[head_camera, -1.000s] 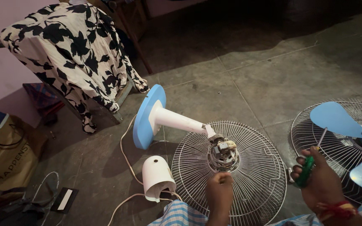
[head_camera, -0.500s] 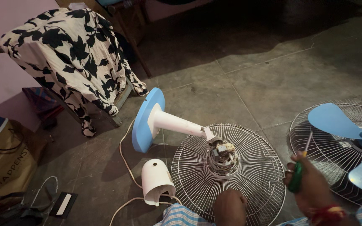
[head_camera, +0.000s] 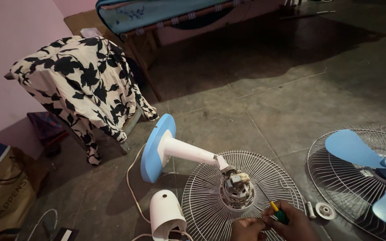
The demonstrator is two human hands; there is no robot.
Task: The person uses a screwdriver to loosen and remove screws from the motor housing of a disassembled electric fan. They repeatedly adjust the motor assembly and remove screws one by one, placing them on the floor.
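Observation:
A table fan lies on its side on the floor, with its blue round base (head_camera: 156, 149) up on edge and its white neck (head_camera: 188, 151) leading to the bare motor (head_camera: 236, 189). The motor sits in the middle of the rear wire grille (head_camera: 202, 205). My right hand (head_camera: 293, 225) grips a green-and-yellow screwdriver (head_camera: 277, 212), whose thin shaft points up-left toward the motor. My left hand (head_camera: 245, 228) is curled right beside it at the bottom edge, over the grille. Its fingers are partly cut off, so I cannot see whether it holds anything.
A white motor cover (head_camera: 166, 216) and a white cord (head_camera: 132, 192) lie left of the grille. At the right lies the front grille (head_camera: 336, 187) with blue blades (head_camera: 351, 149); a small white cap (head_camera: 325, 209) sits beside it. A cloth-draped chair (head_camera: 83, 85), a paper bag (head_camera: 5, 196) and a cot (head_camera: 166, 13) stand farther off.
My right hand has moved left with the screwdriver and now meets my left hand over the grille's near edge. The view has shifted, so both hands sit lower in frame.

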